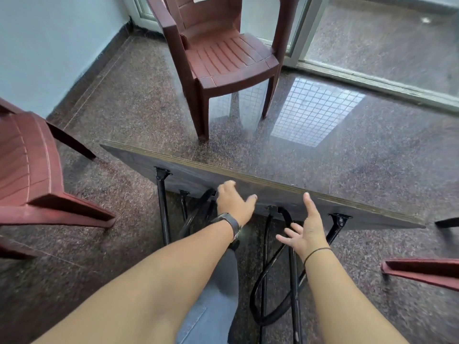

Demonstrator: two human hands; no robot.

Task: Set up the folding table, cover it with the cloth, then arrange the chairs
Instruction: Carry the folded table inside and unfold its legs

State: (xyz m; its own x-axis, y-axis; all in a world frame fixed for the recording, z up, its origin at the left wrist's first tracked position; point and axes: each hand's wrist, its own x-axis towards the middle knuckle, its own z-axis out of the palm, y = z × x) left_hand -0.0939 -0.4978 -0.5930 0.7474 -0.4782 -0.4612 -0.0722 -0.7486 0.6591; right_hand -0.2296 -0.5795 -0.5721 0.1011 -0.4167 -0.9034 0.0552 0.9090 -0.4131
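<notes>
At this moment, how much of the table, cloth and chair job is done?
Early stage. The table stands tipped on edge, its black legs partly unfolded. Both hands are busy there: the left hand at the underside, the right hand open beside the leg frame. No cloth is visible, and the chairs stand scattered, not yet arranged.

A plain room in a home: speckled polished stone floor (323,175), pale wall (49,45), maroon plastic chairs (223,58), and a sliding glass door (372,45) to a balcony.

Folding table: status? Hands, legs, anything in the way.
Left hand and right hand open, at the underside. Folding table on edge, black legs partly out. Chairs close around; no cloth visible.
</notes>
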